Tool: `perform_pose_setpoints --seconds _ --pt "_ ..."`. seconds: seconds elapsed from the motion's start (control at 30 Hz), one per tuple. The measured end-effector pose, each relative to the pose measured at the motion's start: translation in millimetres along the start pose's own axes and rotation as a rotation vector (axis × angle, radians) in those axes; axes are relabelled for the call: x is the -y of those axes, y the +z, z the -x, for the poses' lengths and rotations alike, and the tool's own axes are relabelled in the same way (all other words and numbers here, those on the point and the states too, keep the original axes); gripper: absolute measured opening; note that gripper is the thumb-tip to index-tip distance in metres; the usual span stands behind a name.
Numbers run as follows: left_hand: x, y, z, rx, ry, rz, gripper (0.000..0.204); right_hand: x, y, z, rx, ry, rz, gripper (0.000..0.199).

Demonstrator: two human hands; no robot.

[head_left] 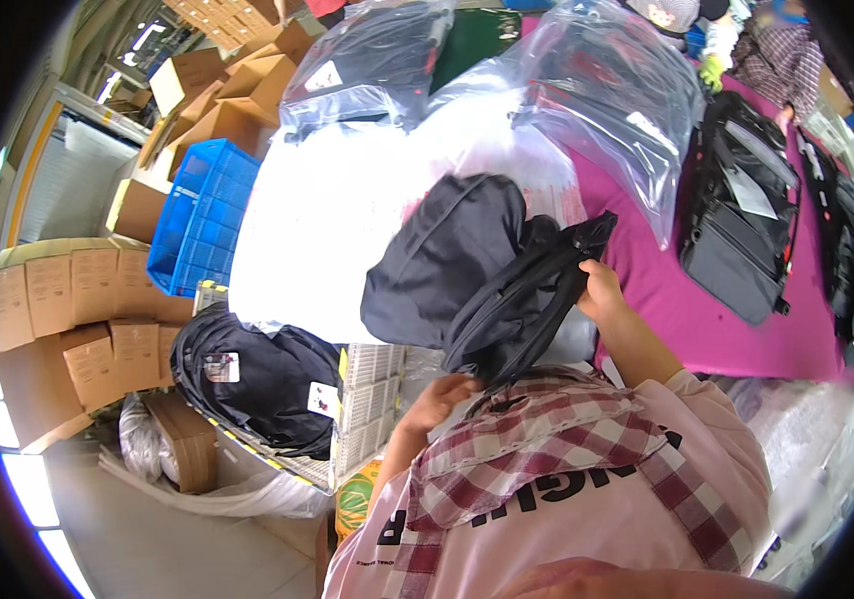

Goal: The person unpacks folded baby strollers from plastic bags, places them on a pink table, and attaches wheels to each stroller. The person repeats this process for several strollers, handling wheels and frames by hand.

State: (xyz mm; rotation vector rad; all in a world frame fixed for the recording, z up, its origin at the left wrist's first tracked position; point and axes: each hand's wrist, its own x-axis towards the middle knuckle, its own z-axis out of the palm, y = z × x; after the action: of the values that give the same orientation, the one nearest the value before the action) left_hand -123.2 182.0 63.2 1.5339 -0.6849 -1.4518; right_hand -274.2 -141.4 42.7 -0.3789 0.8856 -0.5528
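A black fabric backpack (pixel 467 270) lies in front of me on white plastic packaging at the table's near edge, its zipped edge turned toward me. My right hand (pixel 602 290) is closed on the bag's upper right edge, thumb showing on top. At the bag's lower end, close to my checked apron, my left hand (pixel 440 401) is closed on its edge; some of its fingertips are hidden. Beyond the backpack lie two dark bags in clear plastic, one at the far left (pixel 367 65) and one at the far right (pixel 607 75).
A crate (pixel 365 409) of black bags with tags stands at my left. Behind it are a blue plastic crate (pixel 209 215) and cardboard boxes (pixel 87 290). On the magenta cloth (pixel 647 299) at right lies a black-grey backpack (pixel 742 205). Another person's gloved hand (pixel 712 72) is beyond it.
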Motion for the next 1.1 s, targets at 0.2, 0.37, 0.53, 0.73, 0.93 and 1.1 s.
perform_pose_setpoints --seconds 0.2,0.37,0.53,0.73,0.93,1.1 --pt "167 -11 17 -0.467 -0.519 0.771 0.073 -13 8 56 0.022 0.029 -0.053 0.040" --pt "171 32 18 -0.452 -0.615 1.052 0.084 -49 101 125 0.214 0.161 0.018 0.029" --pt "243 8 -9 -0.441 -0.497 1.061 0.072 -73 159 173 0.476 0.227 0.050 0.022" --pt "225 41 -6 -0.740 -0.418 0.908 0.068 -13 111 206 0.775 0.358 -0.155 0.023" --pt "163 109 9 -1.161 -0.166 0.515 0.067 96 -54 154 0.416 0.043 -0.020 0.025" --pt "10 146 -3 -1.235 0.273 0.134 0.066 150 -176 158 0.087 0.155 -0.131 0.054"
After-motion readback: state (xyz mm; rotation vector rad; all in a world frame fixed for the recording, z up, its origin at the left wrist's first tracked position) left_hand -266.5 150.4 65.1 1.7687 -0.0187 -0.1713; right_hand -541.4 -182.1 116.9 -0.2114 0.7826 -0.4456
